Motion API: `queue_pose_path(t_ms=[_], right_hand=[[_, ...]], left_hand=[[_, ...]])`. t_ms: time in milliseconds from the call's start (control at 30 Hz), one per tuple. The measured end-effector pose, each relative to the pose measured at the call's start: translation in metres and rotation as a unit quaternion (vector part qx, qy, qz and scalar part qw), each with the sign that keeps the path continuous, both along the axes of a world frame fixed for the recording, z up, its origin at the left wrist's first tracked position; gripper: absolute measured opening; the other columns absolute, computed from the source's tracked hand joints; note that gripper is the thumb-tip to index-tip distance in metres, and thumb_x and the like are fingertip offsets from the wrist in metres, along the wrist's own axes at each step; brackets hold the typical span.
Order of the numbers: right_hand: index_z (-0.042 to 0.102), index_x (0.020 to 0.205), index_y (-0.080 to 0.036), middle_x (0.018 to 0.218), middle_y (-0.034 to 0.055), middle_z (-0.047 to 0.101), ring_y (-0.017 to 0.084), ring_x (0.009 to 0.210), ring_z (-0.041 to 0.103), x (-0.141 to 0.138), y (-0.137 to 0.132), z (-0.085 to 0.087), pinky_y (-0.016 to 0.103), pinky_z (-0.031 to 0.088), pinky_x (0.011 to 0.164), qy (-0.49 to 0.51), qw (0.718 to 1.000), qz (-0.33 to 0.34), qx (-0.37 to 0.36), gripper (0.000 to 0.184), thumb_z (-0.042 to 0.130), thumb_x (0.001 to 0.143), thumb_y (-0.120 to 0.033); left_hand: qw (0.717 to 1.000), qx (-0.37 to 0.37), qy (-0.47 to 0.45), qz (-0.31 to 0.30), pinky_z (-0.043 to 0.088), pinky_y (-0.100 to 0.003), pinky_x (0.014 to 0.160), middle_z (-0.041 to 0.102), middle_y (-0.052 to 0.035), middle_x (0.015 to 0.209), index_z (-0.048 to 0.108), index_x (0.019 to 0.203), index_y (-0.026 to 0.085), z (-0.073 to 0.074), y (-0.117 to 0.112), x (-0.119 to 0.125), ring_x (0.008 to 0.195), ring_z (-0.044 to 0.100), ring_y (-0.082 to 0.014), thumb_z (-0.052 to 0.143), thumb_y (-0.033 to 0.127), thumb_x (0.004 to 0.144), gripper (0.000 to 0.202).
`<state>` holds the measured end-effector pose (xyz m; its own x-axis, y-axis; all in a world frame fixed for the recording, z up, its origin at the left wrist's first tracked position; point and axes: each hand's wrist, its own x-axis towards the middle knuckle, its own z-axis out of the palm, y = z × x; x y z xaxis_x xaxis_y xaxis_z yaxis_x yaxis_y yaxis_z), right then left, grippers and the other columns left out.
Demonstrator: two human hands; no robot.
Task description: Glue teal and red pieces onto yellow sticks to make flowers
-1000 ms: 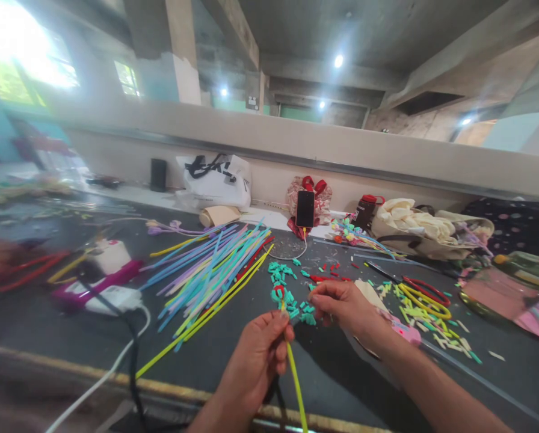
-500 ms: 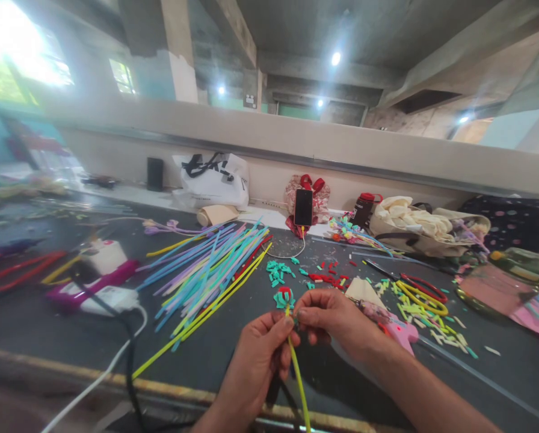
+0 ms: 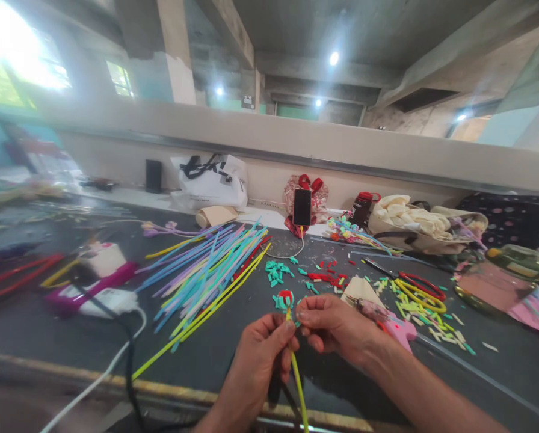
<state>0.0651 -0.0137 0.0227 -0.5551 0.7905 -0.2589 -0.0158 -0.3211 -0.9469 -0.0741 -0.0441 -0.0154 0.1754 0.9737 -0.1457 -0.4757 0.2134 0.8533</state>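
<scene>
1. Desk (image 3: 233,361): dark top with a yellow near edge, littered from left to right.
2. Sticks (image 3: 206,270): a long fan of blue, lilac, yellow and red, left of centre, lying flat.
3. White bag (image 3: 210,180): far side, against the wall.
4. Cloth bag (image 3: 414,225): far right, cream fabric spilling out.
5. Left hand (image 3: 260,361): near centre. Grip closed on the stem, thumb and forefinger pinching just under the head.
6. Right hand (image 3: 337,325): just right of the left hand, fingertips touching it. Grip pinched shut at the right side of the head. A teal speck shows at the fingertips; whether it is held cannot be told.
7. Glue gun (image 3: 396,328): pink, on the desk behind the right wrist.
8. Scissors (image 3: 420,294): red and yellow loops, right of centre, among yellow offcuts.
9. Phone (image 3: 302,207): propped upright, far centre, cable attached.
10. Stem (image 3: 297,376): yellow, running from the near edge up through the left hand, held off the desk.
11. Head (image 3: 285,299): red centre ringed with teal, on the stem tip above both hands.
12. Teal bits (image 3: 276,273): loose heap just beyond the head.

Step in hand, as judged: seating a small piece on the head. It calls for a fine pinch and a steady stem.
</scene>
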Motion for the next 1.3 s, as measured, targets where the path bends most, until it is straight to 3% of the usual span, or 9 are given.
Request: queue_pose_path(t_ms=[267,433,567,700,833,900,1033,1167,1300], right_hand=[[0.054,0.065,-0.014,0.057,-0.0037,0.055,0.002,0.037,0.045,-0.003,-0.003,-0.001,0.014,0.023,0.035,-0.018,0.996,-0.059,0.058,0.022,0.056,0.072,-0.034],[0.059,0.067,-0.016,0.058,-0.0028,0.056,0.004,0.038,0.047,0.013,-0.039,0.002,0.015,0.023,0.033,-0.147,0.967,-0.122,0.169,0.019,0.050,0.075,-0.030],[0.057,0.065,-0.018,0.052,-0.0040,0.049,0.008,0.043,0.050,0.064,-0.075,-0.006,0.018,0.034,0.043,-0.302,0.901,-0.196,0.242,0.020,0.049,0.075,-0.034],[0.055,0.066,-0.020,0.055,0.0003,0.055,0.014,0.050,0.051,0.115,-0.085,-0.018,0.024,0.035,0.049,-0.511,0.756,-0.307,0.272,0.033,0.038,0.079,-0.045],[0.054,0.062,-0.021,0.060,0.0050,0.062,0.020,0.057,0.057,0.121,-0.072,-0.019,0.028,0.035,0.053,-0.641,0.682,-0.265,0.231,0.042,0.035,0.076,-0.055],[0.054,0.060,-0.020,0.059,0.0066,0.063,0.022,0.058,0.059,0.114,-0.066,-0.017,0.027,0.035,0.052,-0.678,0.654,-0.252,0.221,0.044,0.034,0.075,-0.056],[0.055,0.064,-0.020,0.063,0.0088,0.066,0.024,0.062,0.062,0.103,-0.061,-0.018,0.027,0.035,0.051,-0.710,0.618,-0.263,0.208,0.041,0.033,0.077,-0.052],[0.056,0.068,-0.020,0.066,0.0098,0.067,0.026,0.065,0.063,0.103,-0.063,-0.024,0.029,0.037,0.052,-0.706,0.614,-0.285,0.209,0.042,0.029,0.079,-0.050],[0.056,0.066,-0.021,0.063,0.0071,0.067,0.023,0.063,0.063,0.106,-0.064,-0.025,0.026,0.037,0.051,-0.694,0.618,-0.302,0.210,0.039,0.031,0.079,-0.049]], left_hand=[[1.000,-0.007,0.023,-0.002,0.030,-0.012,0.028,0.048,0.0057,0.038,0.052,0.054,0.014,0.000,0.000,-0.001,0.027,0.032,-0.0012,0.061,0.032,0.066,0.024],[1.000,-0.021,0.015,0.003,0.030,-0.012,0.029,0.049,0.0061,0.043,0.052,0.056,0.015,0.003,-0.001,-0.002,0.028,0.031,-0.0005,0.063,0.032,0.065,0.022],[0.998,-0.047,0.031,-0.004,0.026,-0.012,0.029,0.048,0.0066,0.041,0.051,0.054,0.015,0.004,-0.002,-0.004,0.028,0.029,-0.0001,0.065,0.032,0.062,0.023],[0.997,-0.022,0.067,-0.044,0.016,-0.010,0.030,0.049,0.0057,0.039,0.053,0.055,0.013,0.006,-0.004,-0.003,0.029,0.024,0.0014,0.061,0.034,0.066,0.025],[0.986,0.039,0.099,-0.127,0.021,-0.011,0.035,0.064,-0.0023,0.057,0.057,0.059,0.012,0.021,-0.004,0.018,0.035,0.029,0.0001,0.062,0.031,0.067,0.020],[0.976,0.084,0.122,-0.158,0.030,-0.013,0.042,0.065,-0.0038,0.061,0.060,0.060,0.012,0.032,0.001,0.037,0.042,0.041,-0.0028,0.062,0.031,0.066,0.020],[0.973,0.067,0.147,-0.166,0.042,-0.021,0.054,0.066,-0.0044,0.069,0.061,0.068,0.014,0.037,0.019,0.079,0.060,0.058,-0.0131,0.057,0.037,0.067,0.023],[0.964,0.090,0.207,-0.144,0.040,-0.021,0.050,0.063,-0.0006,0.057,0.060,0.061,0.015,0.019,0.035,0.103,0.053,0.056,-0.0135,0.060,0.033,0.061,0.018],[0.945,0.121,0.276,-0.128,0.035,-0.020,0.046,0.059,0.0021,0.049,0.059,0.054,0.016,0.003,0.040,0.107,0.049,0.053,-0.0126,0.061,0.031,0.058,0.016]])
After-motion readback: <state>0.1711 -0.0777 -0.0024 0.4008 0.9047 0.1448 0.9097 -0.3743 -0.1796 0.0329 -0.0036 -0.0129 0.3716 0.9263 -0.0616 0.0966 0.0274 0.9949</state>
